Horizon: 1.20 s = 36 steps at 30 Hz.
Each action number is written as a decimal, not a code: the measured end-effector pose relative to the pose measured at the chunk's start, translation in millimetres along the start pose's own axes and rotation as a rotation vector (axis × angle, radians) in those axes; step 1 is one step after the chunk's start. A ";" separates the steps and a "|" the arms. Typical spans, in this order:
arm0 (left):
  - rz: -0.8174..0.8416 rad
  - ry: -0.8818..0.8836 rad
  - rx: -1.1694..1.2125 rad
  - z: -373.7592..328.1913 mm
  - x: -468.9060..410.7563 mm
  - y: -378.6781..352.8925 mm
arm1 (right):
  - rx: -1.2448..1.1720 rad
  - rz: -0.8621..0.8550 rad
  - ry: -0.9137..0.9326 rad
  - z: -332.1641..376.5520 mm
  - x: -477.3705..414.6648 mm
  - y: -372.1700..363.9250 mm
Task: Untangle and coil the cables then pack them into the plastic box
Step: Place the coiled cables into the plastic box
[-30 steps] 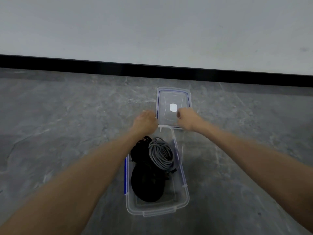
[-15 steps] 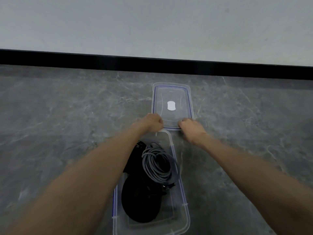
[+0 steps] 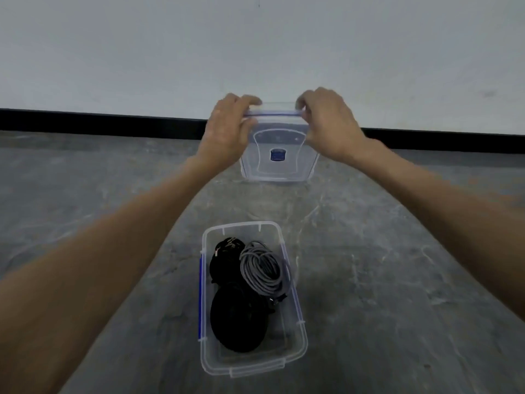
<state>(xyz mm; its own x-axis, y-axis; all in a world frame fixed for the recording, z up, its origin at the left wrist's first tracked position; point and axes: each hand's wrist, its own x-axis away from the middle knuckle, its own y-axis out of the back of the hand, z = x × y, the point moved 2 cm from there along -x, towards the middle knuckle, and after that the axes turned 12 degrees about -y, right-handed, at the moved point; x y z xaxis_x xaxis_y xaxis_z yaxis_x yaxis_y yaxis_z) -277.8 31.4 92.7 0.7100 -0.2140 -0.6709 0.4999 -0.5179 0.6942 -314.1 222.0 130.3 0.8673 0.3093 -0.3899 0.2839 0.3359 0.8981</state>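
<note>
2 hands point(image 3: 227, 132) point(image 3: 331, 126) grip 1 lid point(image 3: 279, 169); 1 box point(image 3: 301, 344) holds 3 coils point(image 3: 264, 270) point(image 3: 237, 319) point(image 3: 224, 253).

soft, even, dim light; faint shadows on the floor point(image 3: 369, 280); slight blur, wide-angle bending at edges.

- Your lid point(image 3: 279, 163) is clear plastic, with a blue seal line along its top edge and a small dark blue label in its middle.
- Your plastic box point(image 3: 302, 336) is clear as well, with a bright blue strip down its left side and a paler blue one down its right.
- The grey cable point(image 3: 265, 268) at the far right of the box is a plain mid grey.
- The black cables point(image 3: 237, 322) are solid black.
- The floor point(image 3: 383, 280) is grey, marbled with pale veins.
- The wall point(image 3: 255, 46) is plain pale grey, and the skirting point(image 3: 99, 122) is black.
</note>
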 end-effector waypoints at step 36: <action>0.561 0.513 -0.075 -0.5 178.9 -64.3 | -0.177 0.616 -0.127 31.5 129.2 -177.9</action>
<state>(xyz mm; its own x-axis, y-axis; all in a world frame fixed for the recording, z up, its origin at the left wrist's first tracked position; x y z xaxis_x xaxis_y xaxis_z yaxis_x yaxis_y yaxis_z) -182.6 26.9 -71.8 0.9998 -0.0075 -0.0201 0.0156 -0.3839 0.9233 -239.7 174.2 -73.5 0.8946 0.3877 0.2222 -0.3425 0.2753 0.8983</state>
